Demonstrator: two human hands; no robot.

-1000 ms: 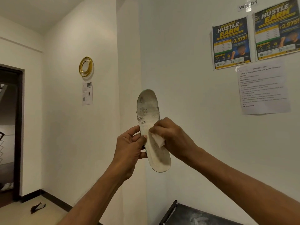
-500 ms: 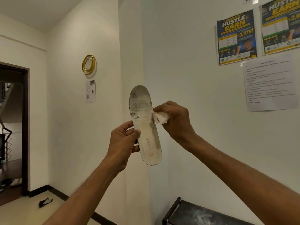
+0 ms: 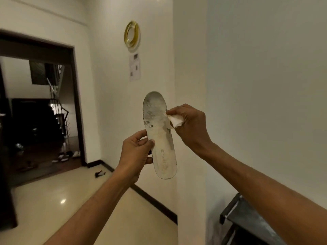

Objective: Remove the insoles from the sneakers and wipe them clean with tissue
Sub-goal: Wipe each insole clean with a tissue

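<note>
Left grip [image 3: 136, 153], right grip [image 3: 192, 124] curled, aloft

Above your left fingers [image 3: 150, 142] the insole [image 3: 160, 138] looks matt, rough and grey-stained; below them it is smoother, cream. Your right fingers [image 3: 177, 112] pinch a soft, crumpled paper tissue [image 3: 175, 121]. Far below, the floor [image 3: 53, 200] is glossy.

The insole [image 3: 160, 138] is white and upright, toe end up, grey-stained on its upper half, with "FASHION" printed near the heel. The tissue [image 3: 175, 120] is white, crumpled and touches its right edge.
</note>
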